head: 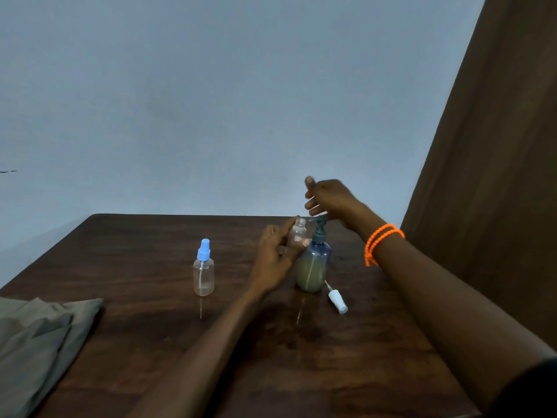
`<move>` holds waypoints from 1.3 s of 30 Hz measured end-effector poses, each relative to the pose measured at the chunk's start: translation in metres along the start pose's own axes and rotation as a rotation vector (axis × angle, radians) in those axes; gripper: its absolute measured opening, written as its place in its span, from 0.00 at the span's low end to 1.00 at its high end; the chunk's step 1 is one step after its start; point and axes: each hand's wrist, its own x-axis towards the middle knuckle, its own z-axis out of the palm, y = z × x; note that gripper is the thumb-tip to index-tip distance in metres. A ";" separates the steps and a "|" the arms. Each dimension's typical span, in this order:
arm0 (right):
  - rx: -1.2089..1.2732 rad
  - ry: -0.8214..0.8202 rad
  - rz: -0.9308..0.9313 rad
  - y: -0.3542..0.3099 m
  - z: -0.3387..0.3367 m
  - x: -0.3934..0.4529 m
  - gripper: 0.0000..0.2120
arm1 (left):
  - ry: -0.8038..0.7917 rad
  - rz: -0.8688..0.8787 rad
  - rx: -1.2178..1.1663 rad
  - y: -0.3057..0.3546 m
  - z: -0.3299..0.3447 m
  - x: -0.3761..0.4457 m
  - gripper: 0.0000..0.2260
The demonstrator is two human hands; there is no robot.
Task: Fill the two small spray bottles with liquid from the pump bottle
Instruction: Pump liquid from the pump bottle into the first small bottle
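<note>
My left hand [275, 257] grips a small clear spray bottle [297, 233] with no cap, holding its open neck just under the spout of the pump bottle [313, 265]. The pump bottle is blue-tinted, stands on the table and holds yellowish liquid in its lower half. My right hand [327, 197] rests with its palm on the dark pump head, fingers spread. A white spray cap [337, 300] with its tube lies on the table right of the pump bottle. A second clear spray bottle [203, 271] with a blue cap stands upright to the left.
The dark wooden table [150, 327] fills the lower view. A folded grey-green cloth [39, 336] lies at its left front edge. A brown curtain [497, 146] hangs at the right, and a pale wall stands behind the table. Orange bead bracelets circle my right wrist.
</note>
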 end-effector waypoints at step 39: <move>-0.292 -0.142 0.154 0.013 0.020 -0.004 0.08 | 0.088 0.036 -0.109 0.002 0.014 -0.001 0.15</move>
